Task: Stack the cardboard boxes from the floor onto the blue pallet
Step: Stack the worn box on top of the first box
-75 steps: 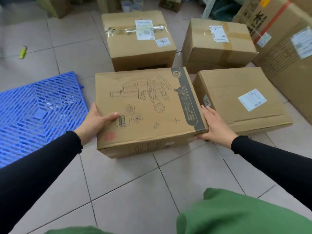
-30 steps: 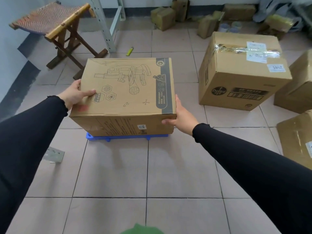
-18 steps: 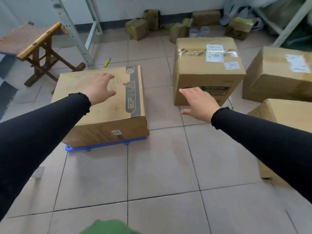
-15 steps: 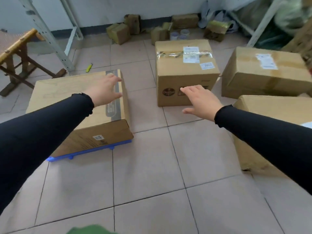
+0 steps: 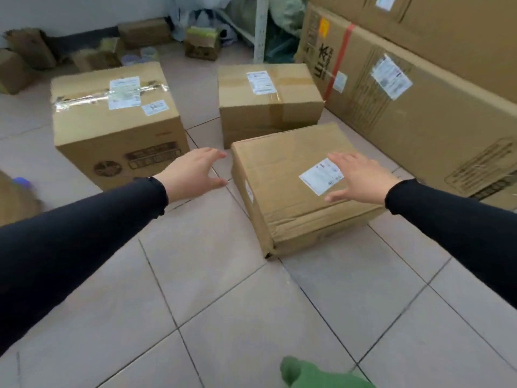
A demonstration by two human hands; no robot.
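Cardboard, creased and taped, makes up the flat box lying on the tiled floor just in front of the person; it looks to be the one chosen for this turn, since both hands reach toward it. The left hand hangs spread and empty just beside the box's left edge, apart from it; the right hand hovers over the top near the white label, fingers splayed, holding nothing; whether its palm touches the lid I cannot tell. Two more boxes wait behind: a taller taped box to the left and a smaller box farther back, close to the flat one; large cartons line the right side. The blue pallet is not clearly in view; only a blurred blue patch shows at the left edge. The step in hand, as I judge it, is the reach for the next box; the grasp is not yet made. The next move calls for the hands to settle on opposite sides, left and right; then a level lift, and a turn toward the pallet, which probably lies off to the left.
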